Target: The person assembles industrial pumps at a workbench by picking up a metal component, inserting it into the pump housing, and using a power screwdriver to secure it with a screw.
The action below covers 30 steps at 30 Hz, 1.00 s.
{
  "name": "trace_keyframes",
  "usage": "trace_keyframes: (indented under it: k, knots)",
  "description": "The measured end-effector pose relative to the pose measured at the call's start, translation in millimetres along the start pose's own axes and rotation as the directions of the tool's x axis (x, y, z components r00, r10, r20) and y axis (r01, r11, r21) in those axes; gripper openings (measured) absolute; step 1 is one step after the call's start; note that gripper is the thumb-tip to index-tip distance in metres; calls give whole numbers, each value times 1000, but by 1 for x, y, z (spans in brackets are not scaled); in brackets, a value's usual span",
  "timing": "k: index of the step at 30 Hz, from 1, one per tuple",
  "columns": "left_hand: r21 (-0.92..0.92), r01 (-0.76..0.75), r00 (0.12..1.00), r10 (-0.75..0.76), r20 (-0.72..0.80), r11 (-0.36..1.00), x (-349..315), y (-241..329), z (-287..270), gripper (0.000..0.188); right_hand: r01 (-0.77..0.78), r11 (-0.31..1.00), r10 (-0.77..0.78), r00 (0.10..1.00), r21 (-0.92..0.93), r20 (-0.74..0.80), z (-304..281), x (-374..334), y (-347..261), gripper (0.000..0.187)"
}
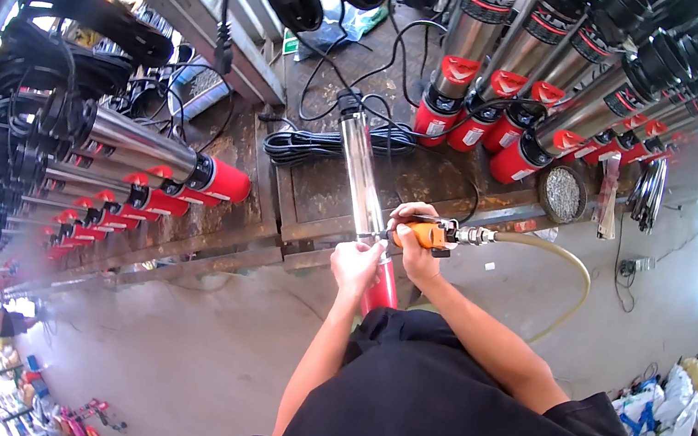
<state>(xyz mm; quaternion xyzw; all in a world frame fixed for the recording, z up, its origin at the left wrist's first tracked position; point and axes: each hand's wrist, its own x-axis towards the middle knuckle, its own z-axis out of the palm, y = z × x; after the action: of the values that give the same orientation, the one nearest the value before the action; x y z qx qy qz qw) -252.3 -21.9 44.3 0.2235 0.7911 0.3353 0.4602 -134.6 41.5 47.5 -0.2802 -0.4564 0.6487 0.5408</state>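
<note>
A long submersible pump (360,169) with a polished steel tube and a red lower end (383,291) lies across the front edge of the rusty metal workbench (319,203), its red end toward my body. My left hand (354,266) is closed around the pump where the steel meets the red part. In my right hand (419,256) I grip an orange air screwdriver (428,235), held against the pump beside my left fingers. A pale air hose (583,292) curves away from the tool. The tool's tip and the spot it touches are hidden by my fingers.
Similar pumps with red ends stand in rows at the left (223,181) and back right (442,115). A coiled black cable (291,148) lies behind the pump, near a round bowl of small metal parts (562,196). A steel post (248,74) rises behind. Another person (2,323) is far left.
</note>
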Motion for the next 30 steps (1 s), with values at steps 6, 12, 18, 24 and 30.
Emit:
trace_keyframes:
  k: [6, 12, 18, 24, 30]
  knots:
    - [1, -22, 1000, 22, -9, 1000, -2, 4, 0, 34, 5, 998, -1, 998, -57, 57, 0, 5, -5, 18]
    - [-19, -15, 1000, 15, -5, 1000, -7, 10, -4, 35, 20, 999, -17, 998, -46, 67, 2, 5, -5, 23]
    - [-35, 19, 1000, -19, 18, 999, -5, 11, -3, 37, -9, 1000, 8, 998, 6, 59, 2, 7, -7, 21]
    - [-13, 1, 1000, -1, 5, 1000, -4, 11, -3, 37, 14, 999, -12, 998, -36, 61, 2, 5, -3, 19]
    - [-34, 23, 999, -22, 31, 999, 0, 9, -4, 36, 128, 990, -102, 941, -61, 324, -4, 20, -20, 15]
